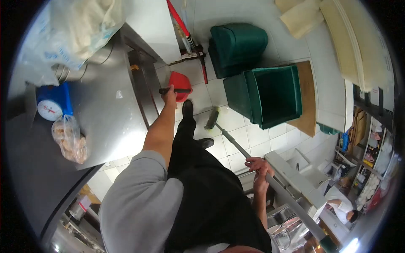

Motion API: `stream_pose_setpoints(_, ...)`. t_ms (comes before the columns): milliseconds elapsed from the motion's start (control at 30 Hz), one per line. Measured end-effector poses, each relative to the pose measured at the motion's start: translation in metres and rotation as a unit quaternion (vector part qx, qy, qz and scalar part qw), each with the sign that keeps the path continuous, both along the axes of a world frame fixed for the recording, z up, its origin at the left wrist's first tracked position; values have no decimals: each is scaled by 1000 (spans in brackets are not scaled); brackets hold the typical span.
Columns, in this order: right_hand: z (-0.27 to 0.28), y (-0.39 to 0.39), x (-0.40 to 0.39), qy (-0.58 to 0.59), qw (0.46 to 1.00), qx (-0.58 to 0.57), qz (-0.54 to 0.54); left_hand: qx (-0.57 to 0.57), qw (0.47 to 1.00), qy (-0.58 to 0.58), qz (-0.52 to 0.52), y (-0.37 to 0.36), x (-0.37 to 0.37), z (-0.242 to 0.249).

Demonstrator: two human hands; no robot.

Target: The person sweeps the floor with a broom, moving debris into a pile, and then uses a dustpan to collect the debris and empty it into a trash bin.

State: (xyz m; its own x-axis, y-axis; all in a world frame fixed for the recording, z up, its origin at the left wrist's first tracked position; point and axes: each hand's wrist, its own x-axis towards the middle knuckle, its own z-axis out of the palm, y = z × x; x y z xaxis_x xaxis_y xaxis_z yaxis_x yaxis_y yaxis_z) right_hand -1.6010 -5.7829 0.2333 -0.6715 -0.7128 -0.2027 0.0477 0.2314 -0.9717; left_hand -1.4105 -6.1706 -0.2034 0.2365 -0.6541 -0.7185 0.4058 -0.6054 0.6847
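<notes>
My left hand [170,94] is closed around the black handle [182,90] of what looks like a red dustpan [180,79], low over the tiled floor beside the steel counter. My right hand [260,170] wraps around the long grey pole of a floor brush [237,145]. The pole slants from the lower right down to the dark brush head [212,119], which rests on the white tiles near my shoes. Greenish bits lie around the bristles. The brush head and the dustpan are apart.
A steel counter [101,122] at left bears a blue scale [55,103], a bagged food item [68,141] and plastic bags. Green bins [276,97] stand ahead on the right; a red pole [179,19] leans behind. A person in white [339,204] is far right.
</notes>
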Motion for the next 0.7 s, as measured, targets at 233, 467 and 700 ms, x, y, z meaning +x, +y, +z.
stream_pose_setpoints(233,-14,-90,-37,-14,999,-17,-24,31,985,-165,25,-115,4,-99)
stream_pose_setpoints(467,34,-212,-98,43,984,-13,172,76,993,-77,-40,-158,17,-71)
stream_pose_setpoints(700,54,-293,-112,40,988,-87,125,180,962,-161,-124,-130,31,-61)
